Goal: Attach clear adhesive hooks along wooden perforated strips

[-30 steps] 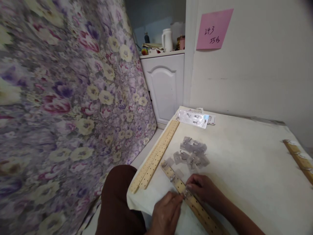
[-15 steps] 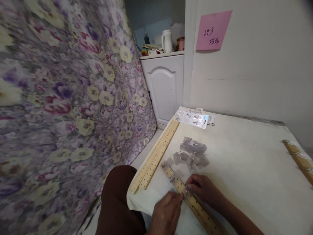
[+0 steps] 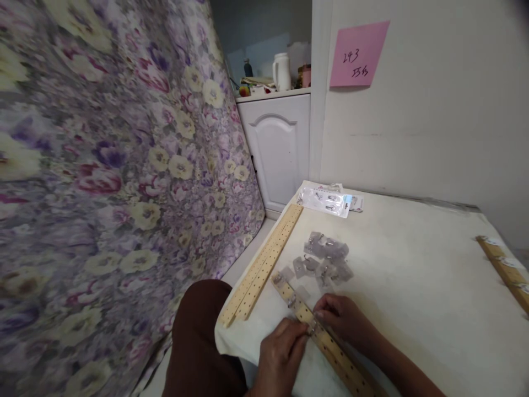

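Note:
A wooden strip with rows of holes [image 3: 303, 314] lies slantwise on the table in front of me. Clear patches with small metal hooks sit along it, among them one clear adhesive hook [image 3: 291, 301] near its far end. My left hand [image 3: 280, 353] is closed, its thumb and finger pinching at another such hook [image 3: 314, 327] by the strip's left edge. From the right side, my right hand [image 3: 339, 317] pinches at the same hook's other edge, fingers curled. The fingertips partly cover that hook. Just beyond lies a loose pile of clear adhesive hooks [image 3: 326, 248].
Two pale perforated strips [image 3: 266, 262] lie along the table's left edge. At the back is a blister package [image 3: 324, 200]. Another strip with hooks [image 3: 502, 264] lies at far right. A floral curtain [image 3: 144, 165] hangs left; my knee [image 3: 202, 331] is beside the table.
My left hand has shifted slightly, its fingers now bent a little higher at the strip's edge. The right hand and the strip stay nearly where they were.

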Motion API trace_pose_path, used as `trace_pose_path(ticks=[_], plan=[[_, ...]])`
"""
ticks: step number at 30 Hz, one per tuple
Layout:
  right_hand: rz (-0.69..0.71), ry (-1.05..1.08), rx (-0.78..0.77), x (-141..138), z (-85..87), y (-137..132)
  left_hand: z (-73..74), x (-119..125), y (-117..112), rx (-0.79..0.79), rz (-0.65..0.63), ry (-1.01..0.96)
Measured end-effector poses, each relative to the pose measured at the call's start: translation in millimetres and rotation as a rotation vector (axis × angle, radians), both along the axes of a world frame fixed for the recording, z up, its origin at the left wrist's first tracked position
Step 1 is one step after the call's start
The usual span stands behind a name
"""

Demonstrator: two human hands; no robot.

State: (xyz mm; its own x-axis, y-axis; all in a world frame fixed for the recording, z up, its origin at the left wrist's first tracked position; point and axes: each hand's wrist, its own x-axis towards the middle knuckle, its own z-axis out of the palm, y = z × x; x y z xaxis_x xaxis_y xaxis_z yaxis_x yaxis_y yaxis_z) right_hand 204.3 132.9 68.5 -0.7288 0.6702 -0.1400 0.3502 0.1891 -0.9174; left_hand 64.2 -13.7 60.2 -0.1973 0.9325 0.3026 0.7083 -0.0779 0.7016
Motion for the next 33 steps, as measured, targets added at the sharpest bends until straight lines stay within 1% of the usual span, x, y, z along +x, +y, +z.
trace_pose_path(ticks=[5, 16, 24, 29, 33], plan=[[0.009, 0.014, -0.007, 0.2, 1.5, -0.1, 3.2, 0.8, 5.1, -0.018, 0.026, 0.025], [-0.005, 0.019, -0.008, -0.1, 2.7, -0.4, 0.5, 0.5, 7.1, 0.012, 0.035, 0.067], [-0.005, 0.032, 0.000, 1.2, -0.6, -1.2, 5.3, 2.0, 6.9, 0.029, 0.029, 0.076], [-0.012, 0.009, -0.047, 0.7, 2.8, -2.3, 4.4, 1.3, 6.5, 0.027, 0.014, 0.077], [-0.012, 0.010, -0.013, 0.0, 3.5, -0.5, 3.1, 1.4, 6.7, 0.037, 0.024, 0.073]])
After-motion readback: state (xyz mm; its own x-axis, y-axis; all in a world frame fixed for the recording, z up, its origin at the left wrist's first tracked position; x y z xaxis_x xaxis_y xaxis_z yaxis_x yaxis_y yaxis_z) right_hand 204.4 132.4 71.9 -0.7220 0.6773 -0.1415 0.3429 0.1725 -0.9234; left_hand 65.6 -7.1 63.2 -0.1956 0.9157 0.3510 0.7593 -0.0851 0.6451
